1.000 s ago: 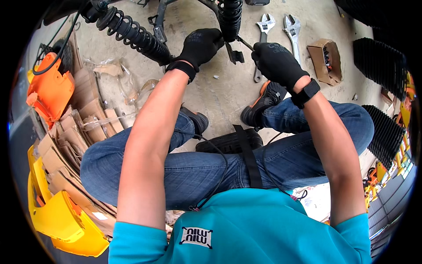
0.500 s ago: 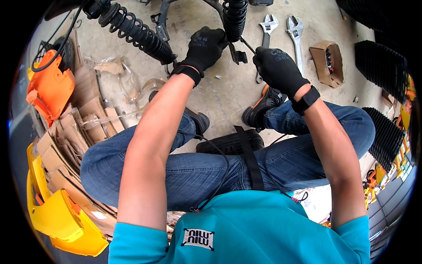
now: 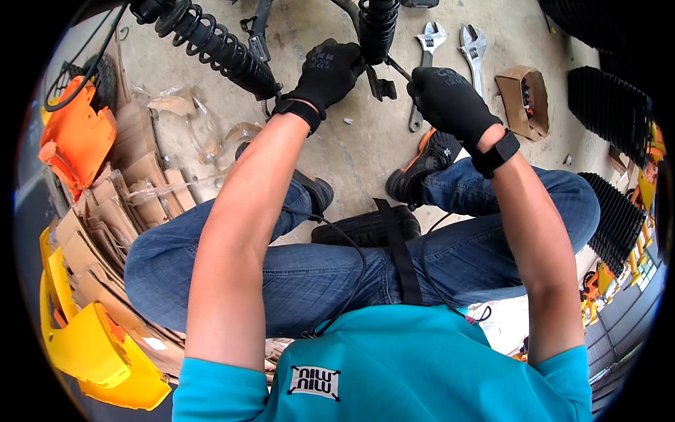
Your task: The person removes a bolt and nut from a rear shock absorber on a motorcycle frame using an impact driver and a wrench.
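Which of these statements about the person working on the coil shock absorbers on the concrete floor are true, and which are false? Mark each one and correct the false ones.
1. Both hands wear black gloves. True: the left hand and right hand are gloved.
2. Two adjustable wrenches lie on the floor beyond the right hand. True.
3. The small cardboard box sits at the person's left. False: it is at the right, near the wrenches.
4. The orange plastic panel lies at the left. True.
5. The person wears shorts. False: blue jeans.
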A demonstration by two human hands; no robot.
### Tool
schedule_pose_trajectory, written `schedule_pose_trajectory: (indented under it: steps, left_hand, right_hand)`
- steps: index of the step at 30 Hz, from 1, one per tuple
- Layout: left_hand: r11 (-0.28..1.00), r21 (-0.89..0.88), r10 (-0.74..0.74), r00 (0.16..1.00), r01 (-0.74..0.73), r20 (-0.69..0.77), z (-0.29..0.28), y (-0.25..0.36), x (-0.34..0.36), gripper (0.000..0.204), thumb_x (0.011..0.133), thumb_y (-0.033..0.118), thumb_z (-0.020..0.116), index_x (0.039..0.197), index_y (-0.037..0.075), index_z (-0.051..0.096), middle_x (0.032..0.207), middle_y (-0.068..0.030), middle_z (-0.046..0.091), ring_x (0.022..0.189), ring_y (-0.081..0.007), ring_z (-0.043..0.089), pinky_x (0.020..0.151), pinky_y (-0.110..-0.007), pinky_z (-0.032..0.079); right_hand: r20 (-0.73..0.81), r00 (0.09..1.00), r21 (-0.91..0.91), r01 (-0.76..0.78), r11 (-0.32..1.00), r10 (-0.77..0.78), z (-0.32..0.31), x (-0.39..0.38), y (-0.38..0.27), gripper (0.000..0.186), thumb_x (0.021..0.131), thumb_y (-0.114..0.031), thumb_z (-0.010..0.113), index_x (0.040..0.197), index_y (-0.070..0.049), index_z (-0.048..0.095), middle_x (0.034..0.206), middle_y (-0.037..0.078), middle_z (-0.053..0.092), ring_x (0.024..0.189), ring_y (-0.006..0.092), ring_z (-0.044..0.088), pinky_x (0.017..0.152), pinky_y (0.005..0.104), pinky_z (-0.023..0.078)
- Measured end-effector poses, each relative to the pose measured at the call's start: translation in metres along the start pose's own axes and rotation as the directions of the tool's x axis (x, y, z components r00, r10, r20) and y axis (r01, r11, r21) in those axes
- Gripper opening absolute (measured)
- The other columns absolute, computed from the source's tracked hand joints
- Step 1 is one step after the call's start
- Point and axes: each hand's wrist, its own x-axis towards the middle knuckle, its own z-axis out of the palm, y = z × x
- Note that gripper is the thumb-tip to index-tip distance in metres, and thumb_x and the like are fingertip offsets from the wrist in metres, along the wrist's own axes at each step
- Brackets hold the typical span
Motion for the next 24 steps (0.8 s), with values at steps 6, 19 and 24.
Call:
schedule_pose_trajectory:
  steps: [6, 19, 24]
  left_hand:
    - [0.999, -0.025, -0.019, 0.998, 0.02, 0.052, 0.002, -0.007, 0.002, 0.014, 0.081, 0.025, 0.066, 0.084, 0.011, 0.065, 0.077, -0.0119, 0.064, 0.082, -0.0317, 0.059, 0.074, -0.045, 0.048]
    - [0.994, -0.015, -0.101, 0.98, 0.105, 0.172, -0.01, -0.019, -0.009, 0.017, 0.083, 0.021, 0.064, 0.091, 0.006, 0.063, 0.083, -0.0143, 0.065, 0.081, -0.0345, 0.061, 0.072, -0.043, 0.048]
    - [0.964, -0.116, -0.215, 0.958, 0.239, 0.187, -0.02, -0.028, -0.024, 0.025, 0.082, 0.028, 0.066, 0.096, 0.008, 0.064, 0.09, -0.0157, 0.067, 0.085, -0.0352, 0.063, 0.073, -0.042, 0.049]
  right_hand:
    - [0.022, 0.998, -0.033, -0.064, 0.997, 0.065, 0.028, -0.009, -0.004, 0.015, 0.087, -0.015, 0.05, 0.091, -0.001, 0.053, 0.071, 0.02, 0.063, 0.07, 0.037, 0.063, 0.064, 0.0457, 0.05]
    - [0.028, 0.995, 0.041, -0.095, 0.995, 0.094, 0.03, -0.008, -0.003, 0.012, 0.087, -0.014, 0.053, 0.087, -0.003, 0.054, 0.073, 0.019, 0.062, 0.072, 0.0374, 0.062, 0.064, 0.0461, 0.047]
    - [0.03, 0.994, 0.075, -0.11, 0.991, 0.108, 0.03, -0.008, -0.006, 0.009, 0.086, -0.014, 0.053, 0.086, -0.004, 0.054, 0.072, 0.018, 0.061, 0.072, 0.0371, 0.061, 0.064, 0.0462, 0.046]
